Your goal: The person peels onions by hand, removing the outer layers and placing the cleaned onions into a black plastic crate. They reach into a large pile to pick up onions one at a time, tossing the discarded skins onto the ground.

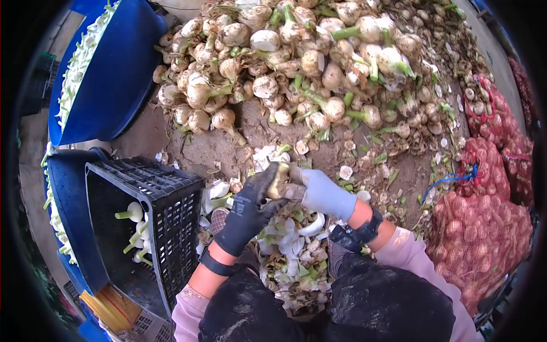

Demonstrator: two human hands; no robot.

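Observation:
My left hand (248, 208), in a black glove, and my right hand (322, 192), in a light blue glove with dark dirty fingertips, meet in front of me. Both are closed on one garlic bulb (279, 181), which shows yellowish-brown between them. The fingers cover most of it. Below the hands, a heap of white and green peelings (293, 251) lies between my legs. Beyond them spreads a large pile of soil-stained garlic bulbs (265, 88) with cut green stems.
On the left stands a tilted black crate (176, 228) with several clean white bulbs (137, 212) inside. Blue tubs (114, 74) of white bulbs stand behind and beside it. Red mesh sacks (478, 245) of bulbs sit at the right, near a blue cord (450, 179).

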